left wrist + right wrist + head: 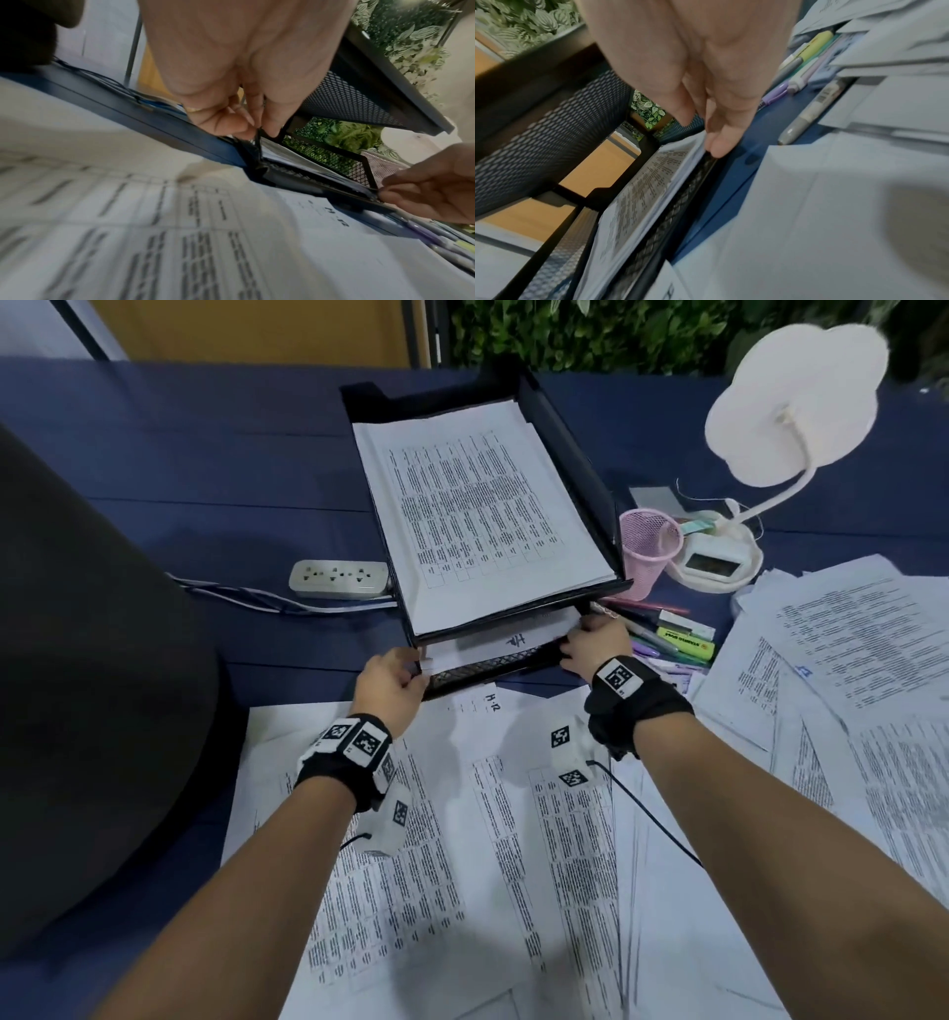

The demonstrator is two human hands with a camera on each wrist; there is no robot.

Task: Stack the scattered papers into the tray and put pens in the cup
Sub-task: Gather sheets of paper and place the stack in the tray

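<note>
A black two-tier mesh tray (565, 433) stands mid-table, and its upper tier holds printed papers (477, 505). A paper stack (493, 639) lies in the lower tier, its front edge over the mesh rim (670, 219). My left hand (418, 667) pinches the stack's front left corner (257, 130). My right hand (575, 644) holds the front right corner, fingertips on the paper edge (713, 142). An empty pink mesh cup (648, 546) stands right of the tray. Pens and highlighters (667, 639) lie below it. Scattered papers (513, 839) lie under my forearms.
More loose papers (847, 660) pile up at the right, partly over the pens. A white desk lamp (791, 403) with its base (719, 557) stands behind the cup. A power strip (339, 579) lies left of the tray. A dark rounded object (77, 660) fills the left side.
</note>
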